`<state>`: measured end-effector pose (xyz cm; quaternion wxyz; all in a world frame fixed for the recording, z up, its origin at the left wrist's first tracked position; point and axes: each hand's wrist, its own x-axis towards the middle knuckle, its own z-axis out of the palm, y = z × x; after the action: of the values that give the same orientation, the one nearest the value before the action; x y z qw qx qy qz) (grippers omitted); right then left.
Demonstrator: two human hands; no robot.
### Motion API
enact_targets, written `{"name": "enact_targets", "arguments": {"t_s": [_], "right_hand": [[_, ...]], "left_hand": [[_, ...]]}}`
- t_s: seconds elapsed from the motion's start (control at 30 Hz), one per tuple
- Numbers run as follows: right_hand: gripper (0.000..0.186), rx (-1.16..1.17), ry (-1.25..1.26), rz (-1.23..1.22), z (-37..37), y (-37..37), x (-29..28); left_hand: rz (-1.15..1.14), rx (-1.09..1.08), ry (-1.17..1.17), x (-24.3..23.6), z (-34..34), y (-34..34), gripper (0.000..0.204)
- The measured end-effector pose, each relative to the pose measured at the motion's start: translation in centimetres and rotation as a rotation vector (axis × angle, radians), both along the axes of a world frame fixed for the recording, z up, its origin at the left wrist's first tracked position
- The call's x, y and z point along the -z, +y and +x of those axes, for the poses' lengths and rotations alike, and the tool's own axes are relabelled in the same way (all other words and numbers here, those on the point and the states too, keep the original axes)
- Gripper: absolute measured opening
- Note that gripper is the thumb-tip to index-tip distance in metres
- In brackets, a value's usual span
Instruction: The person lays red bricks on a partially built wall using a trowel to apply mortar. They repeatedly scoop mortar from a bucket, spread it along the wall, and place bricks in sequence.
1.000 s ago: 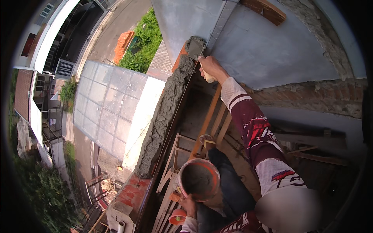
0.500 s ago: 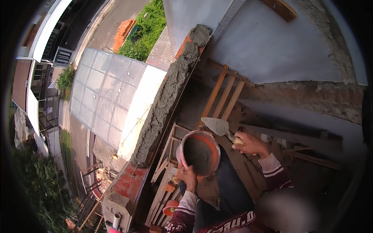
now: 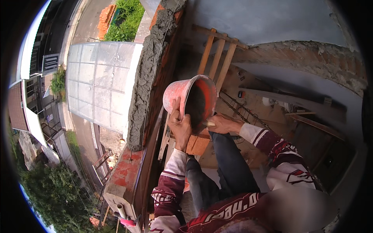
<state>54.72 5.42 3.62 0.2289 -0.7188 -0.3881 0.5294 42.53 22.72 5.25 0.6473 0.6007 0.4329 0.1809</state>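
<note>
A mortar bucket point(image 3: 175, 94), orange-red and smeared with grey, is raised and tipped so its mouth faces right. Wet grey mortar point(image 3: 195, 104) lies inside it. My left hand point(image 3: 180, 126) grips its near side, thumb by the rim and fingers spread along the outer wall. At the bucket's lower right rim, my right hand point(image 3: 224, 124) is closed round the pale handle of a trowel point(image 3: 210, 123); most of its blade is hidden at the bucket's mouth. Left of the bucket, a rough bed of mortar point(image 3: 144, 87) covers the top of a brick wall.
A taut string runs along the wall top. The wall's near end has a bare red surface point(image 3: 125, 167). Beyond it is a drop to a translucent panel roof point(image 3: 99, 85) and street. A wooden ladder-like frame point(image 3: 218, 58) stands ahead; an orange brick block point(image 3: 199, 146) is below the bucket.
The bucket has been lifted and tipped sideways. My right hand has brought the trowel from the right to the bucket's mouth. The view has shifted, with the wall now farther left.
</note>
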Motion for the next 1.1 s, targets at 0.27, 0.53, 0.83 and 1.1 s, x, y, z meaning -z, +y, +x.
{"name": "enact_targets", "arguments": {"t_s": [0.27, 0.53, 0.83, 1.1], "right_hand": [[0.037, -0.176, -0.691, 0.110, -0.4, -2.5, -2.3], [0.025, -0.026, -0.432, -0.179, 4.7, 1.2, -4.0], [0.032, 0.335, 0.522, -0.202, 0.8, -1.4, -1.8], [0.030, 0.316, 0.615, -0.259, 8.5, -0.8, -4.7]], "left_hand": [[-0.102, 0.058, 0.039, 0.8, -1.0, 3.6, 0.021], [0.040, 0.095, -0.009, -0.7, 2.2, 1.9, 0.026], [-0.302, -0.104, 0.077, 1.9, -0.7, 2.9, 0.007], [-0.541, -0.514, 0.126, 4.9, -5.1, -2.7, 0.007]]}}
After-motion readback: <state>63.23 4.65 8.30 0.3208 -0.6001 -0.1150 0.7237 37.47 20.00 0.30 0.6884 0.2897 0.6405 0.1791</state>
